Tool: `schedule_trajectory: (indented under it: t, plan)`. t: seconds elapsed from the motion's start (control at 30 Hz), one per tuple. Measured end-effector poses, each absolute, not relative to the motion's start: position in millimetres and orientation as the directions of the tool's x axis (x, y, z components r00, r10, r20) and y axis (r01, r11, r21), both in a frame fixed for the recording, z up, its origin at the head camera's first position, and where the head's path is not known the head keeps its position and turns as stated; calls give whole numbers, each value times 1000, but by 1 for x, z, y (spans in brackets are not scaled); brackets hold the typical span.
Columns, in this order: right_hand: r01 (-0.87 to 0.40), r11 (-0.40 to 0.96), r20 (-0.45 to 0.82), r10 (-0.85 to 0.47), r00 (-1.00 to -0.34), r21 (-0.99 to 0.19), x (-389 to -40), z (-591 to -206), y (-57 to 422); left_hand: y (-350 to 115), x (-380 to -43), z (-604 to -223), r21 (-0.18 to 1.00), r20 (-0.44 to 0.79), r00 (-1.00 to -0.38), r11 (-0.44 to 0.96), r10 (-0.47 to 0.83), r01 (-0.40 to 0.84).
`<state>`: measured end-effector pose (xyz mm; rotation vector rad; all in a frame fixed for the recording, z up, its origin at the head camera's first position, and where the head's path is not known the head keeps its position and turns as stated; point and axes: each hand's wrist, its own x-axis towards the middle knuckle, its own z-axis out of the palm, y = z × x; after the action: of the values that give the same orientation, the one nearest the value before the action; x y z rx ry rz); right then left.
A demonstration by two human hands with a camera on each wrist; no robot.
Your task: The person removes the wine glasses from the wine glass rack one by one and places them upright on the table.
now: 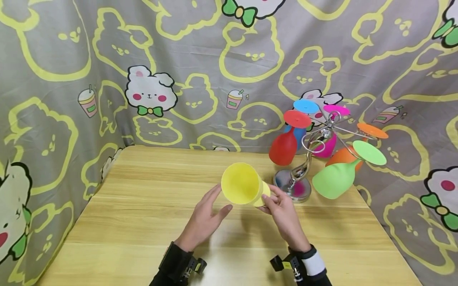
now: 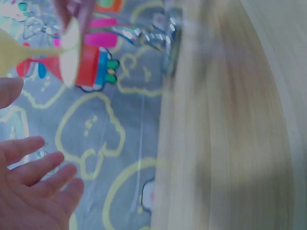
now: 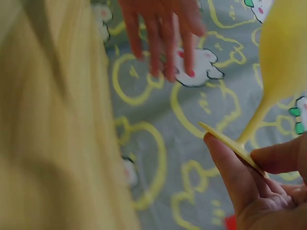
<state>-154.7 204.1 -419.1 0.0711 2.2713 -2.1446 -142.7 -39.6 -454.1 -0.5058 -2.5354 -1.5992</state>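
A yellow plastic goblet (image 1: 240,183) is held up above the table, its bowl tipped toward the head camera. My right hand (image 1: 282,212) pinches its flat round foot (image 3: 232,146) between thumb and fingers, as the right wrist view shows. My left hand (image 1: 204,218) is beside the bowl on the left with fingers spread; in the left wrist view its palm (image 2: 33,201) holds nothing. Right of the hands stands a chrome glass rack (image 1: 304,169) with red (image 1: 284,147), blue, pink, orange and green (image 1: 334,180) goblets hanging upside down by their feet.
The rack's round chrome base (image 1: 293,186) rests on the light wooden table (image 1: 143,214) at the right. Grey curtains (image 1: 193,51) with yellow cartoon outlines surround the table at the back and both sides. An unoccupied wire loop (image 1: 318,147) on the rack faces the hands.
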Motion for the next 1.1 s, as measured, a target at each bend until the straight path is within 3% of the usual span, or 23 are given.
schedule_trajectory:
  t: [0.23,0.33,0.73,1.1]
  plan:
    - [137,-163,-135,-22,-991,-977,-150,-446,179,-19,-143,-448,942,315,-937,68,148,328]
    - [154,-221,-151,-32,-988,-963,-147,-453,169,-10,-144,-447,948,316,-944,-8,91,317]
    - [178,-305,-170,-56,-984,-936,-141,-462,144,6,-146,-455,948,318,-937,56,-147,313]
    - [195,-291,-181,-74,-981,-937,-142,-466,141,3,-146,-458,938,341,-923,128,-180,322]
